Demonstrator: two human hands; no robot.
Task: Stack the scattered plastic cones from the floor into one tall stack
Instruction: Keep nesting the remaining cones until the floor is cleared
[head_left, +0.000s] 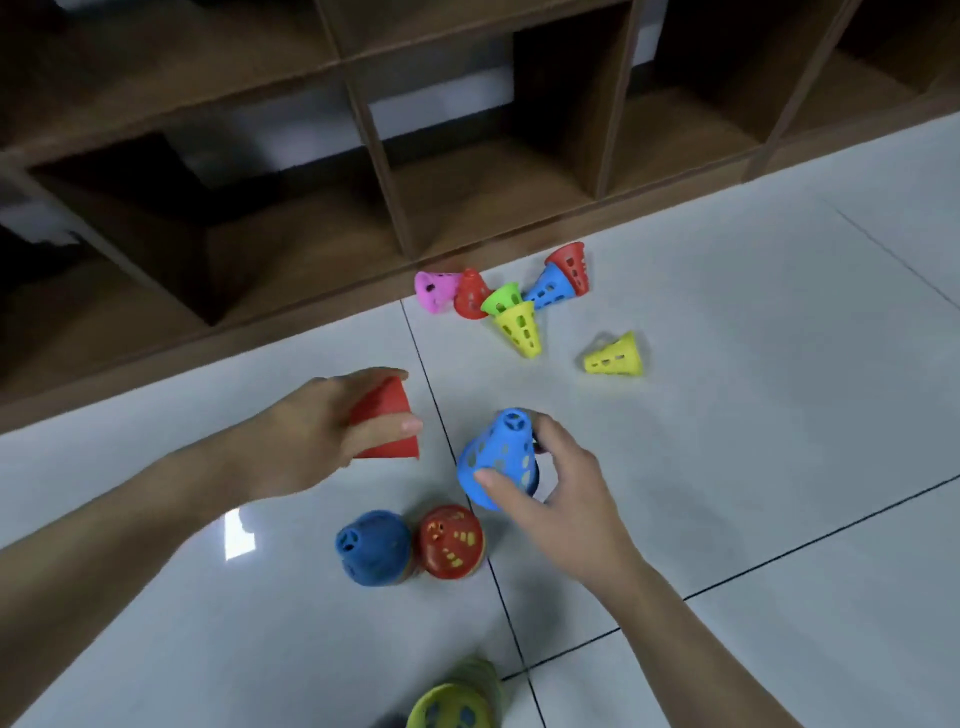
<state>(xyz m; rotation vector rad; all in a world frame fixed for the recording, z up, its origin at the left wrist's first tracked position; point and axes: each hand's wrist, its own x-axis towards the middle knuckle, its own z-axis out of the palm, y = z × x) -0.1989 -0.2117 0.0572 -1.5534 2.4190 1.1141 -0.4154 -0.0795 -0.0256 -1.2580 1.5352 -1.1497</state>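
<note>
Head view, left to right: left hand (317, 426) has its grip closed around a red cone (387, 415), lifted for stacking. Blue-topped stack (371, 545) and red-topped stack (451, 540) stand on the floor (753, 415). Right hand (550, 483) has its grip on a blue cone (501, 457), tilted. Loose cones (514, 301) lie near the shelf (363, 156).

In your right hand (558, 486) you hold a blue cone (498, 457) of smooth, perforated plastic; beyond that grip, the floor tiles (779, 415) look glossy (a light reflects). Your left hand (317, 431) grips a red cone (387, 421), matt. Farther off, the shelf (363, 156) looks like brown wood.
</note>
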